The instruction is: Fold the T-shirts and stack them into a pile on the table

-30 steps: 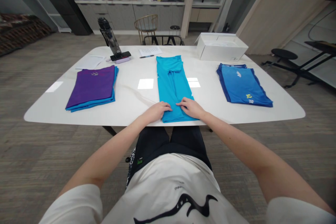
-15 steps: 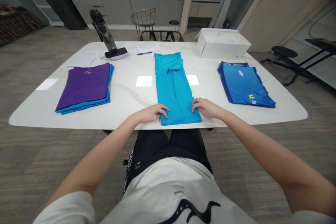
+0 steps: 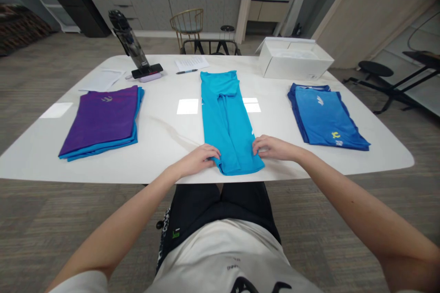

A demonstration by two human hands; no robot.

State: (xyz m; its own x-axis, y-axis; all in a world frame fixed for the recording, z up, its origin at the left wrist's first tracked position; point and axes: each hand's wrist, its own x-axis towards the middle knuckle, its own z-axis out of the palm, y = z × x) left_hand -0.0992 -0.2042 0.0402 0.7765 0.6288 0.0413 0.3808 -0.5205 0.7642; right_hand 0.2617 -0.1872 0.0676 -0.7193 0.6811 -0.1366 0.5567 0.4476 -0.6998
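A turquoise shirt [image 3: 227, 123], folded into a long narrow strip, lies on the white table [image 3: 165, 137] in front of me. My left hand [image 3: 199, 160] grips its left edge close to the near end, and the cloth there is slightly lifted and curled. On the opposite edge, my right hand [image 3: 270, 147] pinches the fabric with bent fingers. Left of it sits a stack of folded shirts with a purple shirt [image 3: 103, 116] on top and blue cloth beneath. To the right lies another folded pile topped by a blue shirt [image 3: 326, 116].
A handheld vacuum [image 3: 132, 46] stands at the far left of the table, near a pen [image 3: 186, 72] and sheets of paper [image 3: 101, 80]. An open white box [image 3: 292, 62] occupies the back right. Behind the table are a gold chair [image 3: 187, 23] and a kitchen counter.
My hands have moved apart from the middle of the turquoise shirt to its two side edges and closed on them. The near left corner has lifted. The view has shifted slightly.
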